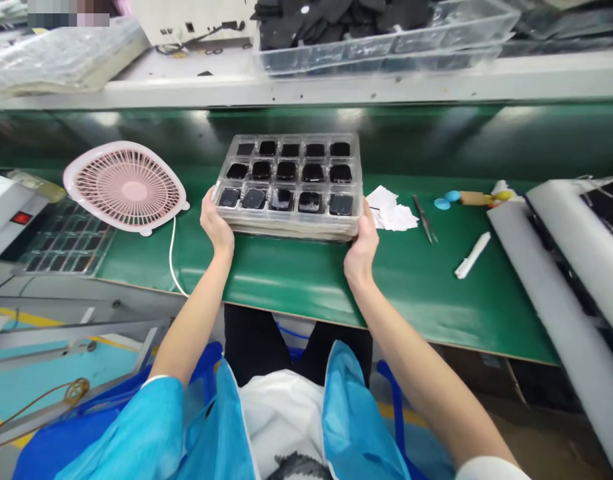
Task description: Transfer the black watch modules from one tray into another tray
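Observation:
A stack of clear plastic trays (291, 225) is in front of me above the green bench. Rows of small black square parts (286, 171) with rounded corners fill the top tray's compartments. My left hand (217, 223) grips the stack's left end, and my right hand (362, 248) grips its right end. The fingers of both hands are partly hidden behind and under the trays. Whether the stack touches the bench I cannot tell. Just right of my right hand lie crumpled white papers (392, 210).
To the left is a pink fan (129, 188) with a white cord. Tweezers (425, 220) and a white stick-like roll (473, 255) lie on the green bench (296, 273) at right. A grey machine (551, 267) borders the right side. The shelf above carries a clear bin (386, 48) of black pieces.

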`<state>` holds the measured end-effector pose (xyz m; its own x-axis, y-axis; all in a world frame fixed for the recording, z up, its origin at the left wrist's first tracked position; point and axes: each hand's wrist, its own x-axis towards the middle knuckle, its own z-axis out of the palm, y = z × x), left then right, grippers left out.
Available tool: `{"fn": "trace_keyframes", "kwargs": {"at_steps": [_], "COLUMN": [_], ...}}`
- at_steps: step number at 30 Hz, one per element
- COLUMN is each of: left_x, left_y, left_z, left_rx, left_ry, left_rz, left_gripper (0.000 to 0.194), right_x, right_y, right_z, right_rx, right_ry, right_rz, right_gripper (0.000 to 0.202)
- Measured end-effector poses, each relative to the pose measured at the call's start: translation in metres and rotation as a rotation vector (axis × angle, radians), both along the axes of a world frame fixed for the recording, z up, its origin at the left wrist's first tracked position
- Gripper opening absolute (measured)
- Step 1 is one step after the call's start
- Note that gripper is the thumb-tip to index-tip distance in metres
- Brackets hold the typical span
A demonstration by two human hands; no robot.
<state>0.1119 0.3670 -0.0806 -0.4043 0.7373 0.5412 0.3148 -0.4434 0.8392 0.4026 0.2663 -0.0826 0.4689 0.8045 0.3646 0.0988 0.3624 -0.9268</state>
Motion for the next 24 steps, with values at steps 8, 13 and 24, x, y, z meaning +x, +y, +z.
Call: {"fn": "trace_keyframes", "kwargs": {"at_steps": [8,13,24], "left_x": [0.006,-0.003,-0.002], "left_y": [-0.011,-0.011,-0.014], "left_z": [0.014,0.017,0.028], "left_rx": [0.087,0.141,0.091], "left_ry": [0.034,0.100,0.061], "left_rz": [0.059,0.085,0.003], "left_gripper": [0.062,0.055,0.061], "right_x": [-0.010,-0.010,0.023], "right_y": [-0.011,-0.009,0.011], "right_z": [0.019,0.044,0.113], "right_rx": [-0.087,-0.074,-0.082], "right_ry": [-0.122,-0.141,-0.139], "right_rz": [-0.118,-0.170,0.013], "right_gripper": [0.061,0.053,0.033]}}
